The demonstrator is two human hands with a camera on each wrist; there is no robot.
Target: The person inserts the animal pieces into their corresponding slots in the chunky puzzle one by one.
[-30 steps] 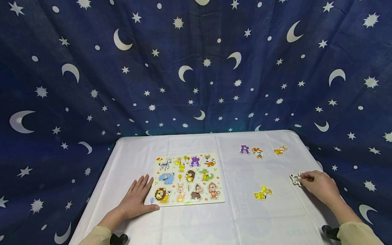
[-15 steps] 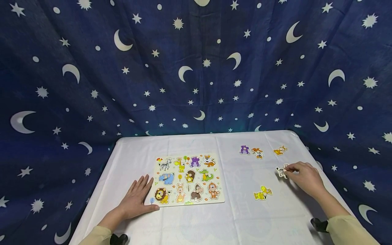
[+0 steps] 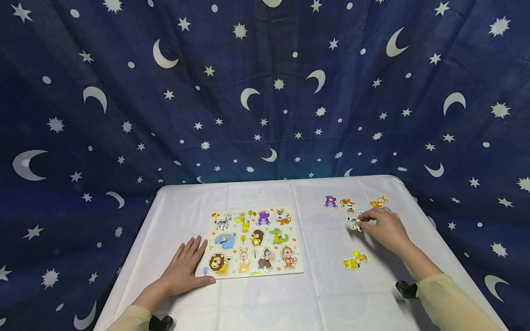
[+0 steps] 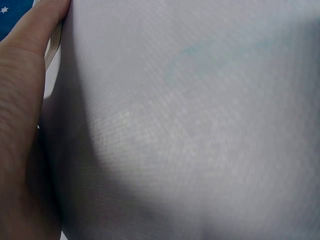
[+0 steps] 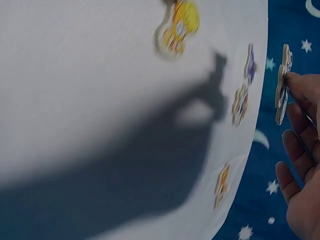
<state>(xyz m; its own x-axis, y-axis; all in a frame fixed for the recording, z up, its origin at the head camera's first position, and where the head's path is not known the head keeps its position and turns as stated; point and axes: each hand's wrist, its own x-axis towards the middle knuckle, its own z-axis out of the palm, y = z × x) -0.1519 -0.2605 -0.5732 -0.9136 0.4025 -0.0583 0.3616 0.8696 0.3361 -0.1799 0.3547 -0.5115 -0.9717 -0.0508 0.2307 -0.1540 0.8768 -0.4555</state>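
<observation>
So I've got the zebra piece [image 3: 353,224] pinched in my right hand [image 3: 385,227], thumb and finger together on it, the rest of the fingers loosely bent and off it. It's up off the white table [image 3: 265,301], over the right half, between the tiger piece [image 3: 347,206] and the giraffe piece [image 3: 355,260] as my head cam sees it. The wrist cam shows it nearly edge-on, with a big hand shadow [image 5: 165,150] on the cloth.

My left hand [image 3: 181,270] is flat with fingers spread at the left edge of the puzzle board [image 3: 300,262], thumb by its near left corner. Looks like it's touching, but the left wrist cam can't confirm that.

Handling-wise: thin, pale-edged, looks like wood, so I'd guess light and stiff, not fragile apart from maybe the skinny bits. The printed face could be a bit slick. Best hold is probably the small knob on the face, like the one on the kangaroo piece [image 5: 226,187]; my fingers hide the zebra's, so can't swear I'm on it. Pinching an outer edge would probably let it swivel.

The kangaroo sits near the table's far right corner, the purple hippo piece [image 3: 330,202] near the far edge, just beside the tiger.
</observation>
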